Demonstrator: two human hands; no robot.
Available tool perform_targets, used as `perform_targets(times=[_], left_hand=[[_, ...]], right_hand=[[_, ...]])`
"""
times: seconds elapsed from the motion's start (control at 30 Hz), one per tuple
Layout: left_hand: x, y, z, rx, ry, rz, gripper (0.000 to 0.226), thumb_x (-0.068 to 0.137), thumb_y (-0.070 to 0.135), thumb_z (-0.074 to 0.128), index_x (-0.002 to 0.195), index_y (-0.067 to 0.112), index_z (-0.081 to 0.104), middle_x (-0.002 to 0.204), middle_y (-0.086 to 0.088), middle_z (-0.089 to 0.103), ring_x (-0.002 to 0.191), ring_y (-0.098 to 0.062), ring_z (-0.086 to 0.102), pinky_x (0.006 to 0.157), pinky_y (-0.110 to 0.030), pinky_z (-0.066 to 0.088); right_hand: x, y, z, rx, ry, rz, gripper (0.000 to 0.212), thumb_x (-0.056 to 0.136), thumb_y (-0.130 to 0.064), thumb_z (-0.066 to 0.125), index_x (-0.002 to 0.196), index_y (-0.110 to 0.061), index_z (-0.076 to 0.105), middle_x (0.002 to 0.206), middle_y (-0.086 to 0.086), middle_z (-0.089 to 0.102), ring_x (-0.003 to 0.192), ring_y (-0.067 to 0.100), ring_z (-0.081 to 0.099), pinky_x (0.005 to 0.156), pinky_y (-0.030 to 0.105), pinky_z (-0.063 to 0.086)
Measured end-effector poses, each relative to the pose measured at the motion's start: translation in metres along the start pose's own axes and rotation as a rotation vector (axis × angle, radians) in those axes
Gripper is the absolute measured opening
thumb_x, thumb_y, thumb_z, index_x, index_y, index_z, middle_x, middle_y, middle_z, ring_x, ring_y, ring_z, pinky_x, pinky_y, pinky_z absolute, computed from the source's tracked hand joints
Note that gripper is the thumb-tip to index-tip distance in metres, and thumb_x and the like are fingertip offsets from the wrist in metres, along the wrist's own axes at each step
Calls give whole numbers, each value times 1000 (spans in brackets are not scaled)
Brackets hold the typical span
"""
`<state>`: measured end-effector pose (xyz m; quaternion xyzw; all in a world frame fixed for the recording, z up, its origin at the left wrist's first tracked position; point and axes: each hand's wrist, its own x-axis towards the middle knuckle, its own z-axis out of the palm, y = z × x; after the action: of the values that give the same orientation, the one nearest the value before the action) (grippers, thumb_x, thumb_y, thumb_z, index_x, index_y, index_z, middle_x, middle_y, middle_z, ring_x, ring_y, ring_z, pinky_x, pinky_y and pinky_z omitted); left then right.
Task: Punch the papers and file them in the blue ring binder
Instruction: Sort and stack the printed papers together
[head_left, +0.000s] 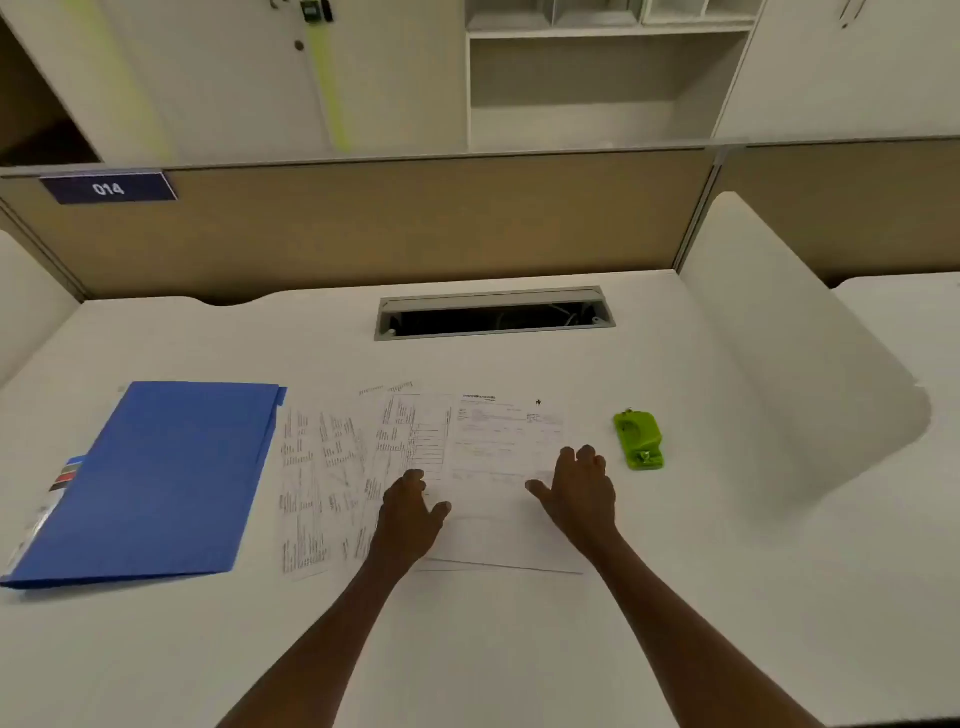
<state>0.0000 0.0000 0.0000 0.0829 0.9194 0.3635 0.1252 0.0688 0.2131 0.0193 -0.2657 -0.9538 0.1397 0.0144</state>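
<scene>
Several printed papers (488, 441) lie fanned out on the white desk (519, 649), overlapping each other. The blue ring binder (156, 483) lies closed and flat to their left. A small green hole punch (640, 439) sits to the right of the papers. My left hand (413, 512) rests on the left part of the top sheet, fingers spread. My right hand (579, 488) rests at that sheet's right edge, fingers apart, holding nothing. The punch is a short way right of my right hand.
A cable slot (493, 314) opens in the desk behind the papers. A tan partition (389, 223) with a "014" label (108, 188) closes the back. A white side divider (789, 353) stands on the right.
</scene>
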Motion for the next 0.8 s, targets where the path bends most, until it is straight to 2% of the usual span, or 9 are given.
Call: perform_targets(times=[0.13,0.3,0.47,0.63,0.8], left_hand=[[2,-3,-2,-49,-33,-22,66,76,21,79,132,3,48,121,-11,62,99,-21,64,88,-34,51],[5,-9,-1,-104,-74,6,71,70,13,83,132,4,49,120,-8,60,92,-13,57,83,-25,49],[2,-22,7,-114,-110,96,73,72,6,80,137,9,46,125,-4,55,108,-16,56,93,-37,52],[4,-31,12,-111,-120,124,75,75,5,78,140,12,42,128,0,53,115,-15,54,96,-36,52],[7,-39,17,-94,-124,148,75,79,7,74,144,14,38,137,-1,48,126,-17,48,102,-38,48]], right_hand=[[-5,-6,10,36,-95,164,74,73,-58,71,117,-4,44,119,17,46,109,34,47,82,41,48],[2,-20,17,91,-123,346,81,63,-43,85,117,-1,41,121,20,45,112,34,47,87,40,48],[21,-31,16,131,-211,545,86,59,-34,88,123,-1,41,127,22,42,119,36,42,93,40,46],[23,-37,21,98,-171,662,89,56,-32,91,123,-1,40,129,22,37,121,36,40,95,43,44],[27,-42,23,85,-180,690,85,59,-29,90,123,-1,40,129,20,43,120,34,44,95,43,44]])
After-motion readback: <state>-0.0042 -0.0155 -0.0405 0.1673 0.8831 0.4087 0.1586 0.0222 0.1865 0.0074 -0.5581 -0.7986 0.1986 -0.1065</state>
